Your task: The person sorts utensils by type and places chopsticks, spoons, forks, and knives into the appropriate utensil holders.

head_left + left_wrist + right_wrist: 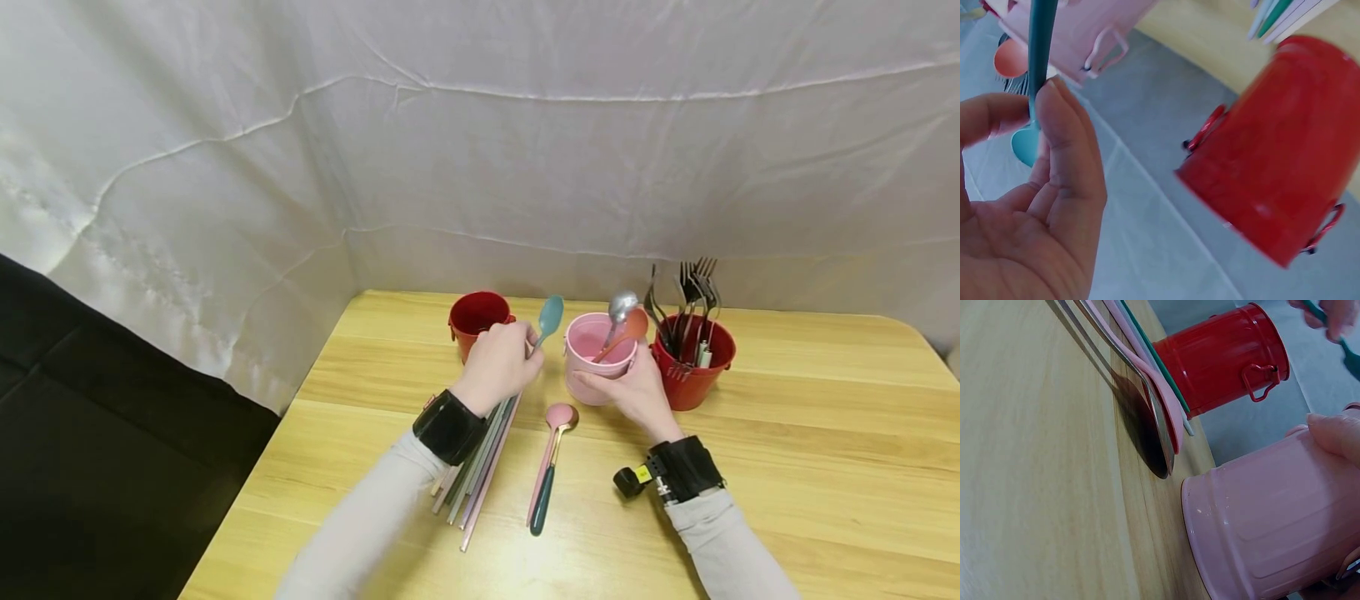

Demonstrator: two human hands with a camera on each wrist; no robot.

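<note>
Glossy paint, bright metal, smooth wood
Along the far edge of the yellow wood-grain worktop (810,467), the round pink metal-looking pail (1272,512) and, toward the far left corner, the round red metal-looking pail (1219,362) have glossy walls; the long teal spoon (551,315) looks smooth and satin, the silver metal forks (703,288) shiny, the creased white cloth (525,167) softly lustrous.

No words, brands or numbers can be read. A yellow label (643,473) sits on the small black camera (627,483) by the right wristband (687,468); any print is too small to tell. A reddish patch (429,402) on the left wristband (450,427) is equally illegible.
</note>
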